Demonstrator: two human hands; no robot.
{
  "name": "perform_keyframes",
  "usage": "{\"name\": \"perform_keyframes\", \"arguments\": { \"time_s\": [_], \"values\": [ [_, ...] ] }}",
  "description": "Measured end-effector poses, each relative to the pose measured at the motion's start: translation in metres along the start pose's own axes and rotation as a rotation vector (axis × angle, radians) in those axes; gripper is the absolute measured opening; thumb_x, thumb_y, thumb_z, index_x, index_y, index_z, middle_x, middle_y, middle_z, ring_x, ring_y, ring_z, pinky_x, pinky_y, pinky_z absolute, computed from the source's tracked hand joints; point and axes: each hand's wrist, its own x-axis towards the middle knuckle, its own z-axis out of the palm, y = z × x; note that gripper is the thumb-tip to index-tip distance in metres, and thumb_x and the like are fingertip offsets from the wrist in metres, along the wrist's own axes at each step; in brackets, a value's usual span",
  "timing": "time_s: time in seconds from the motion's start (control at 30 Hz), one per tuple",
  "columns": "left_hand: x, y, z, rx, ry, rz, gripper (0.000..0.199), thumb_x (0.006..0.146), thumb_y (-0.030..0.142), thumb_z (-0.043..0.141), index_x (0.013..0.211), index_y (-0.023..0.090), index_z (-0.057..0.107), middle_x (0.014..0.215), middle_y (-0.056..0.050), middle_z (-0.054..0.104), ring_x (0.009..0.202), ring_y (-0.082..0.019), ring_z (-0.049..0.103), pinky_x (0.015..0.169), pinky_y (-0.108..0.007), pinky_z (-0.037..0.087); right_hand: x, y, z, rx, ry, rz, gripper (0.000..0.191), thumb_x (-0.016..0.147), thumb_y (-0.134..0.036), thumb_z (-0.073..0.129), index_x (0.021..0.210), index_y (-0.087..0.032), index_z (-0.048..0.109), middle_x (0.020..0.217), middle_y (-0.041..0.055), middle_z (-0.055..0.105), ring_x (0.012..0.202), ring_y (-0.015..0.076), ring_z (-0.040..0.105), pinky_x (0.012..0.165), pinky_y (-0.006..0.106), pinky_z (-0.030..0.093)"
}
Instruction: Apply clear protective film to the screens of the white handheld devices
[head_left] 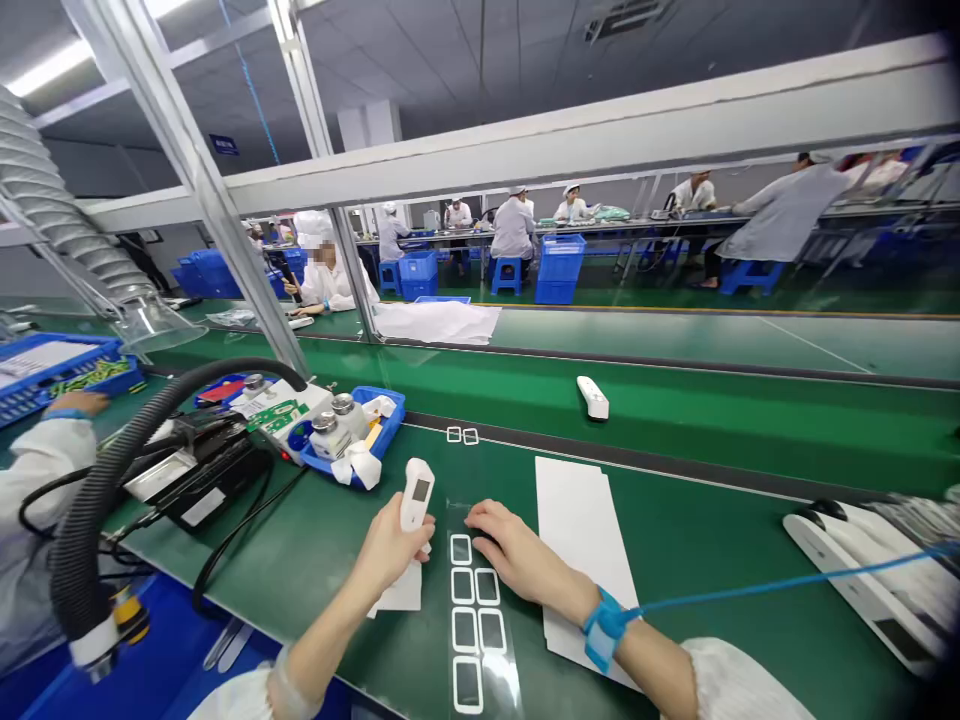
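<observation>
My left hand (391,545) is closed around a white handheld device (418,492) with a small grey screen, held upright above the bench. My right hand (517,555) reaches over the top of a clear plastic sheet (506,690), thumb and forefinger slightly apart, and nothing shows between them. White rectangular frames (465,630) lie in two columns on that sheet; my fingers may cover part of it. A blue wrist strap (604,628) with a blue cord is on my right wrist. White paper (401,590) lies under my left hand, and a stack of white sheets (577,510) beside my right.
Another white device (592,398) rests on the green belt (690,420). Two small frames (462,435) lie at the bench's far edge. A blue tray (390,420) holds metal-topped bottles. A black hose (82,520) arches at left near a co-worker's sleeve (45,470). White devices (862,580) stand at right.
</observation>
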Motion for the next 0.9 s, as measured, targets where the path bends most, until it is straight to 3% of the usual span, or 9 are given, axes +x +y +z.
{"name": "perform_keyframes", "arguments": {
  "time_s": [0.17, 0.3, 0.43, 0.63, 0.9],
  "values": [
    [0.009, 0.002, 0.021, -0.148, -0.033, -0.054, 0.036, 0.062, 0.017, 0.066, 0.094, 0.012, 0.050, 0.105, -0.011, 0.061, 0.064, -0.012, 0.063, 0.049, -0.025, 0.054, 0.003, -0.001, 0.013, 0.081, 0.062, 0.087, 0.024, 0.087, -0.012, 0.041, 0.101, -0.016, 0.059, 0.109, 0.0048, 0.051, 0.102, 0.0127, 0.050, 0.096, 0.029, 0.042],
    [0.004, 0.004, 0.025, -0.232, -0.043, -0.085, 0.031, 0.065, 0.017, 0.065, 0.091, 0.012, 0.048, 0.095, -0.009, 0.062, 0.068, -0.011, 0.060, 0.046, -0.019, 0.050, 0.000, -0.001, 0.016, 0.108, 0.092, 0.100, 0.027, 0.084, -0.008, 0.040, 0.102, -0.016, 0.059, 0.110, 0.0044, 0.049, 0.105, 0.0122, 0.049, 0.098, 0.029, 0.039],
    [0.005, 0.005, 0.025, -0.293, -0.047, -0.102, 0.031, 0.067, 0.018, 0.065, 0.091, 0.013, 0.046, 0.088, -0.005, 0.058, 0.077, -0.012, 0.060, 0.051, -0.021, 0.054, 0.001, 0.001, 0.019, 0.113, 0.119, 0.113, 0.026, 0.085, -0.010, 0.040, 0.102, -0.015, 0.059, 0.112, 0.0058, 0.049, 0.107, 0.0140, 0.049, 0.099, 0.031, 0.038],
    [0.012, 0.006, 0.034, -0.331, -0.035, -0.150, 0.032, 0.066, 0.011, 0.064, 0.089, 0.014, 0.041, 0.070, 0.003, 0.051, 0.063, -0.013, 0.062, 0.053, -0.025, 0.056, 0.006, 0.006, 0.023, 0.179, 0.179, 0.120, 0.021, 0.083, -0.013, 0.042, 0.092, -0.015, 0.060, 0.105, 0.0058, 0.052, 0.101, 0.0142, 0.052, 0.094, 0.030, 0.040],
    [0.023, 0.006, 0.048, -0.370, -0.010, -0.178, 0.034, 0.066, 0.004, 0.057, 0.089, 0.016, 0.036, 0.065, 0.003, 0.054, 0.057, -0.015, 0.064, 0.047, -0.023, 0.051, 0.012, 0.007, 0.027, 0.183, 0.250, 0.179, 0.022, 0.087, -0.026, 0.039, 0.078, -0.014, 0.055, 0.092, 0.0058, 0.053, 0.085, 0.0139, 0.052, 0.081, 0.029, 0.041]
  ]
}}
